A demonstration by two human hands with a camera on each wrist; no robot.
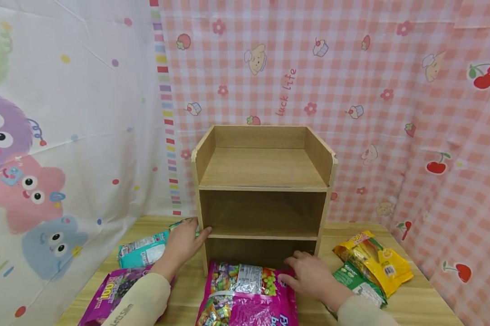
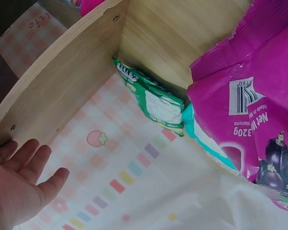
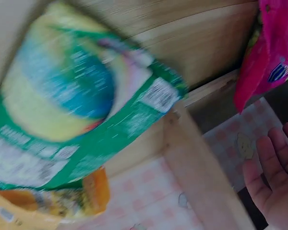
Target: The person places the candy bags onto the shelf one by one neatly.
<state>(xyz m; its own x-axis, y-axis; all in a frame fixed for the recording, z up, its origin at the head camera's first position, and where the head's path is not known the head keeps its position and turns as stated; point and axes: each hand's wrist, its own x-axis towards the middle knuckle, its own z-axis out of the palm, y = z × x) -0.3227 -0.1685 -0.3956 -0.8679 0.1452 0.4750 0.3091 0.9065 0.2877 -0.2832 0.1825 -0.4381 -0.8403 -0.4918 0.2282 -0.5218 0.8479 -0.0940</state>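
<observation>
A small wooden shelf point(image 1: 265, 167) stands on the table with its open front towards me. My left hand point(image 1: 186, 246) rests against the shelf's left side, fingers fairly straight; the left wrist view shows them at the wooden panel. My right hand point(image 1: 312, 274) is at the upper right corner of a pink bag of wrapped candies point(image 1: 255, 303), fingers spread and not curled round it. Whether the fingertips touch the bag cannot be told. This bag lies in front of the lowest compartment, its top edge at the opening.
Left of the shelf lie a purple bag point(image 1: 112, 290), a teal bag point(image 1: 145, 251) and a green bag point(image 2: 156, 103), mostly hidden in the head view. Right of it a yellow bag point(image 1: 391, 271) overlaps a green bag point(image 1: 357, 283). Patterned curtains point(image 1: 269, 63) hang behind and beside the table.
</observation>
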